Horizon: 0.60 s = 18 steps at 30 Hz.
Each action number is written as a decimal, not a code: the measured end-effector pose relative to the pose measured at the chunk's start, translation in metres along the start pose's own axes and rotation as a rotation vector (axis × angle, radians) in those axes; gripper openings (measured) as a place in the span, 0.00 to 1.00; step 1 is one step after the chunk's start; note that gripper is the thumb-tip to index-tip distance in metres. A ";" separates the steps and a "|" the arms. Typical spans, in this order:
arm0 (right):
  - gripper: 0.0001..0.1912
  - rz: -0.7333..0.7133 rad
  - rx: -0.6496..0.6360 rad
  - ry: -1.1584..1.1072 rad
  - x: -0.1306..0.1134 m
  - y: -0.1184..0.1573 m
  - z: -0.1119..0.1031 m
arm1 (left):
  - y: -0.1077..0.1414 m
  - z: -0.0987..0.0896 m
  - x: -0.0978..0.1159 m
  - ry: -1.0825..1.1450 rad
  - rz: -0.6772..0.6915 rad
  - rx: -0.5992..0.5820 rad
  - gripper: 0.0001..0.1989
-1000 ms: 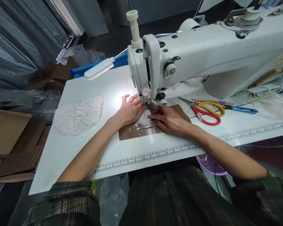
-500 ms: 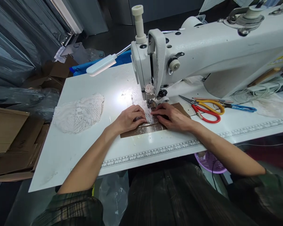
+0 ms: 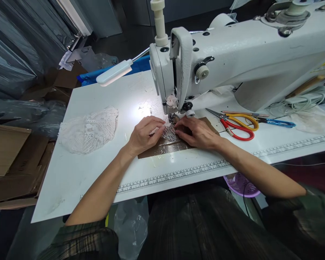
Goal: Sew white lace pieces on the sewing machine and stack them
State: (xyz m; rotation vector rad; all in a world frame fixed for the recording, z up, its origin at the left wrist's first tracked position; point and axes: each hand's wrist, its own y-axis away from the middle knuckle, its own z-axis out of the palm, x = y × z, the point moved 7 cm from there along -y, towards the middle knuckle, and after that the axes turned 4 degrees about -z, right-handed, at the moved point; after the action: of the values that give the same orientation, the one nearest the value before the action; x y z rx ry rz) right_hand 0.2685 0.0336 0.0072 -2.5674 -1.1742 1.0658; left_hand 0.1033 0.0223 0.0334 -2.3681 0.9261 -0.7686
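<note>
White lace fabric [image 3: 169, 134] lies under the needle of the white sewing machine [image 3: 219, 61], over a brown sheet [image 3: 162, 149] on the machine bed. On the left side of the lace, my left hand [image 3: 146, 134] pinches its edge between thumb and fingers, close to the presser foot [image 3: 171, 117]. At the right of the foot, my right hand [image 3: 196, 133] has its fingers bent together at the lace edge. The right fingertips are partly hidden, so their exact hold is unclear. Another lace piece [image 3: 89, 130] rests flat on the table to the left.
Red-and-yellow-handled scissors [image 3: 237, 124], blue-handled snips [image 3: 278, 123] and a pencil [image 3: 246, 113] lie right of my right hand. A lamp [image 3: 115, 73] reaches over the white table [image 3: 97, 173]. A printed ruler [image 3: 168, 177] runs along the front edge. Cardboard boxes [image 3: 8, 150] stand at the left.
My left fingers have lifted slightly and shifted toward the presser foot. The lace between my hands has moved and now spreads wider near the right fingertips. The view has shifted slightly.
</note>
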 end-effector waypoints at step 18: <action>0.15 -0.123 -0.182 0.040 -0.009 0.007 0.001 | 0.008 0.020 0.008 0.019 0.122 -0.256 0.06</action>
State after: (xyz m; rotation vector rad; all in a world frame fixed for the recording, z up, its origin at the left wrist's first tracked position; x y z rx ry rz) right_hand 0.2686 0.0224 0.0088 -2.5933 -1.4597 0.9172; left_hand 0.1178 0.0158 0.0168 -2.4945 1.2290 -0.6598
